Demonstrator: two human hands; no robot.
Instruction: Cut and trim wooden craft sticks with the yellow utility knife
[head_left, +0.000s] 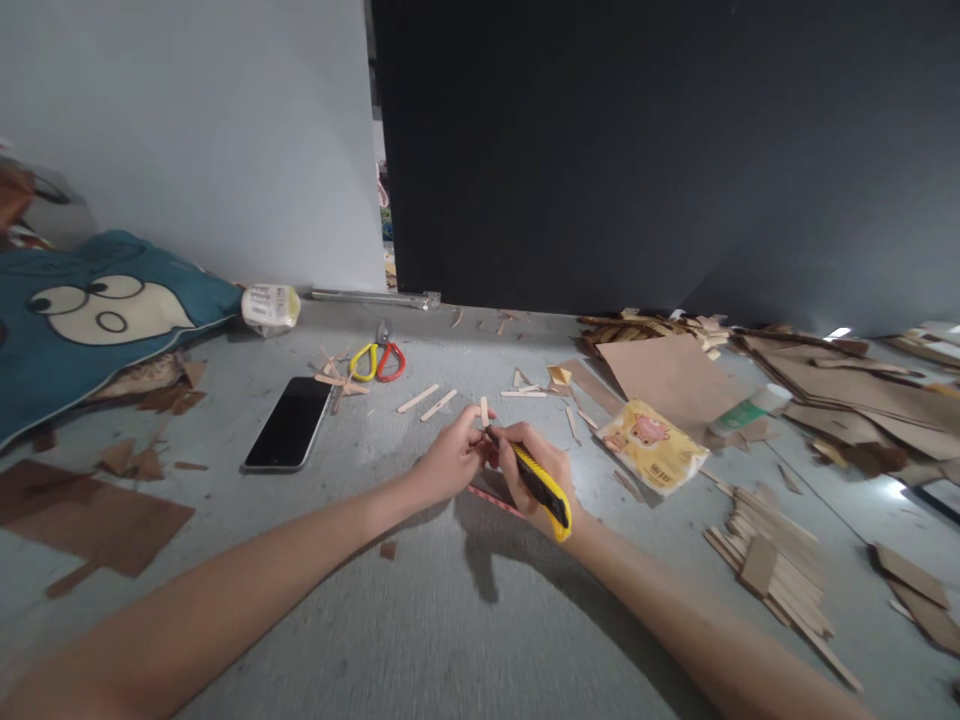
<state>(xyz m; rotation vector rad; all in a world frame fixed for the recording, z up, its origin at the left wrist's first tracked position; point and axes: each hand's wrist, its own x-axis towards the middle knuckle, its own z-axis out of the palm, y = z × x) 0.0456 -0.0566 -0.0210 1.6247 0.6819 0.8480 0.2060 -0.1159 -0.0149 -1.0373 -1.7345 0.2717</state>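
Note:
Between the fingers of my left hand (453, 452), a pale wooden craft stick (484, 408) is pinched upright. My right hand (541, 470) is wrapped round a yellow and black utility knife (546, 490), its front end meeting the stick by my left fingertips. The blade itself is too small and shaded to make out. Under my hands lies a strip with a red pattern (496, 500), partly hidden. Two loose craft sticks (429, 402) rest on the table just beyond my left hand.
Scissors with red and yellow handles (377, 362) and a black phone (291, 424) lie left. To the right are a yellow packet (651, 446), a glue stick (750, 410), stacked craft sticks (776, 570) and cardboard sheets (667, 380). A blue cushion (112, 320) sits far left.

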